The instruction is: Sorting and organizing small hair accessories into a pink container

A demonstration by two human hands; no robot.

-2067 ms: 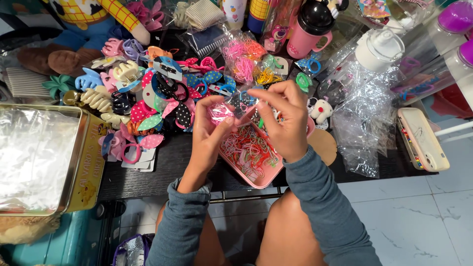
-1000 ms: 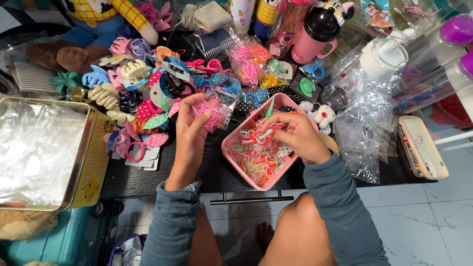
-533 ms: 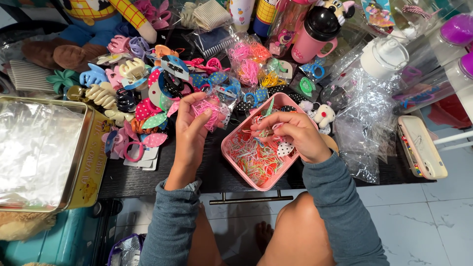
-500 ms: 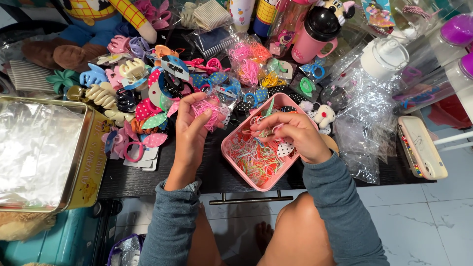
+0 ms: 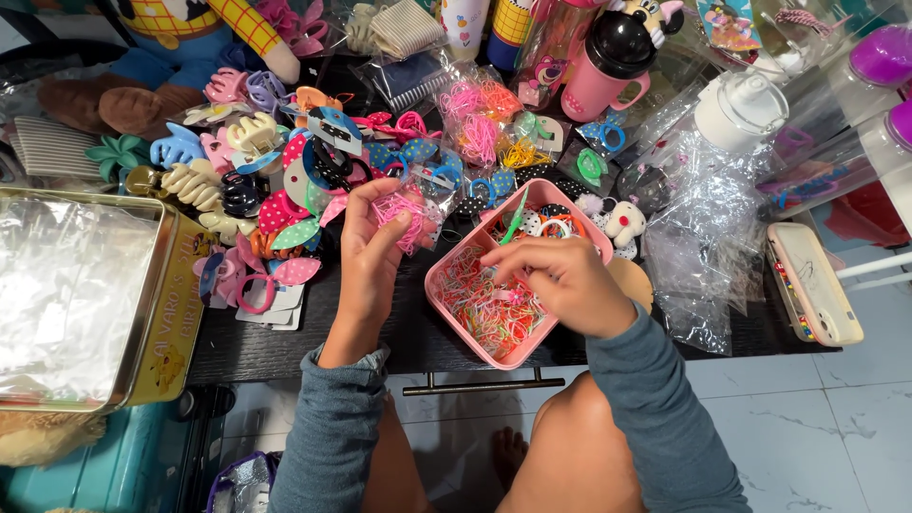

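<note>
Your left hand (image 5: 369,249) was closed around a small clear packet of pink elastic bands (image 5: 407,211), thumb pressed on its top and fingers curled under it, holding it up just above the black tabletop (image 5: 285,347). Just right of that hand sat the pink divided tray (image 5: 451,309), tilted corner-on toward you, its near compartment heaped with tiny multicoloured rubber bands (image 5: 489,309). Your right hand (image 5: 560,280) rested over the tray's middle, fingers drawn together in a narrow pinch with the tips down among those bands; whether anything was actually caught between the fingertips could not be made out. Beyond your right fingertips, in the tray's far compartment, lay larger rings and a green strip (image 5: 516,214).

Beyond and left of your left hand spread a pile of hair claw clips and bows (image 5: 252,180) in cream, blue, pink and black. Further left of that hand stood an open gold tin (image 5: 161,318) lined with clear plastic. Past your right hand, further right, lay crumpled cellophane bags (image 5: 708,256), and beyond them a phone in a beaded case (image 5: 815,283). Just past the tray's far right edge sat a small white plush toy (image 5: 625,223), and well beyond it a pink cup with a black lid (image 5: 608,57).
</note>
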